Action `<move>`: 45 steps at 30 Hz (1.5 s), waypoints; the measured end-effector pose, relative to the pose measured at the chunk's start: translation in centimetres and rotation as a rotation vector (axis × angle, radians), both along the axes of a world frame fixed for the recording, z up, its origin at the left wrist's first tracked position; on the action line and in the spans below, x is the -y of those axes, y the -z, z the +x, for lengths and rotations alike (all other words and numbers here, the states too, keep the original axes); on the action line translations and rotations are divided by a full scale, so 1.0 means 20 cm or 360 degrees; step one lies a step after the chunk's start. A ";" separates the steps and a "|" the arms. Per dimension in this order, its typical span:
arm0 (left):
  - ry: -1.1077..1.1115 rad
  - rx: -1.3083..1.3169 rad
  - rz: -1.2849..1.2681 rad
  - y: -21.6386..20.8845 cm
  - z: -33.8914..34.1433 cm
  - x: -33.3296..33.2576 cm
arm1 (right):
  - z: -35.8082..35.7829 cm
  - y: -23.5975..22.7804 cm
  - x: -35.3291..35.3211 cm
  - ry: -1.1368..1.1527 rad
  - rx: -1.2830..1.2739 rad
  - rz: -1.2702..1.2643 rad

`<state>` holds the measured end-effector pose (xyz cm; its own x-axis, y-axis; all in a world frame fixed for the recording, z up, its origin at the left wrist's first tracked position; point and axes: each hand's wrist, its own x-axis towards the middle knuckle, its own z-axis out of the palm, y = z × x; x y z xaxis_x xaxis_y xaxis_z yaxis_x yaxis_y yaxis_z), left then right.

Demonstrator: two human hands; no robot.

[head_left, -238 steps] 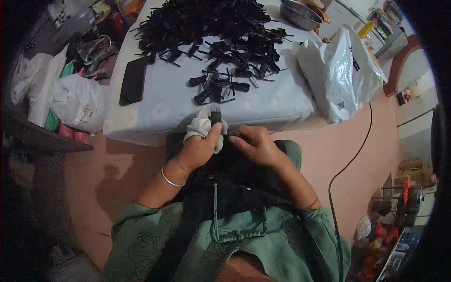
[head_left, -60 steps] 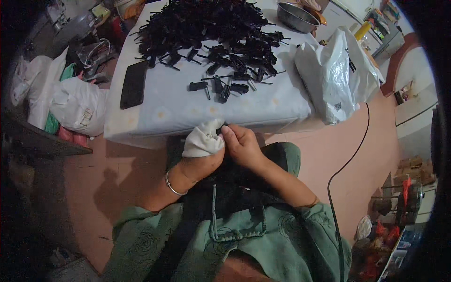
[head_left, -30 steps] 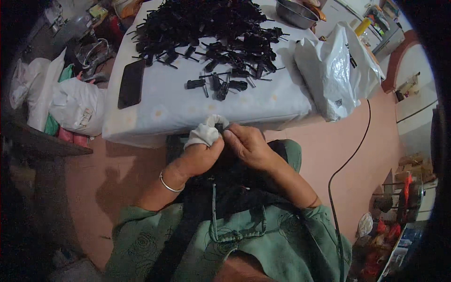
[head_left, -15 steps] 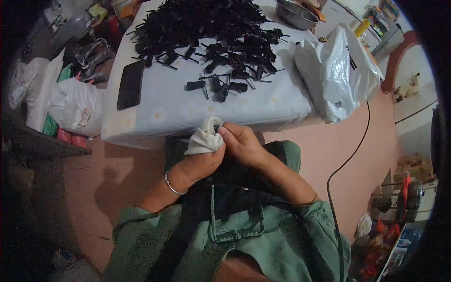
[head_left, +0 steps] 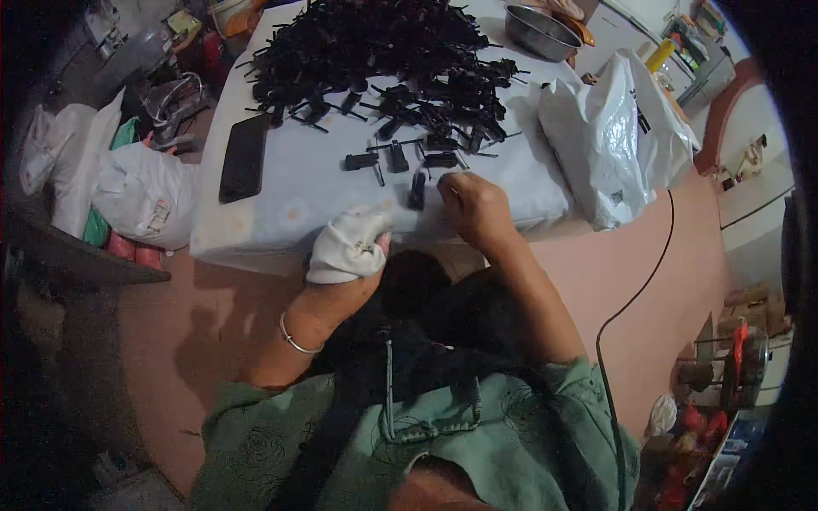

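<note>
My left hand (head_left: 345, 289) is mostly covered by a white cloth (head_left: 351, 243) bunched around its fingers. The thumb shows along the cloth's right side, and the hand is closed on the cloth. Whether anything else lies inside the folds is hidden. My right hand (head_left: 479, 209) hangs over the table's near edge with its fingers curled together; what they hold, if anything, I cannot make out. Just left of those fingers lies a small black part (head_left: 416, 190). Several similar black parts with thin rods (head_left: 440, 159) lie just beyond, in front of a big heap of them (head_left: 366, 55).
A black phone (head_left: 244, 159) lies at the left of the cloth-covered table (head_left: 281, 209). On the right stand a white plastic bag (head_left: 596, 145) and a metal bowl (head_left: 542, 32). A dark cable (head_left: 635, 294) runs down the right side. White sacks (head_left: 141, 192) sit at the left.
My hands have parted. The right has moved up and right to the table edge; the left has drawn slightly left with the white cloth. Some nearby black parts sit differently.
</note>
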<state>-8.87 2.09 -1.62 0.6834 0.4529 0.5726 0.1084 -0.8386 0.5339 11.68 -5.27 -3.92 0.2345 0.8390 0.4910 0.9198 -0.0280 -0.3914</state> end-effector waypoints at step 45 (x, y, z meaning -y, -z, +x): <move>0.0090 0.0079 -0.0679 0.02 0.05 0.14 | -0.35 -0.10 0.20 -0.0310 -0.0958 -0.0239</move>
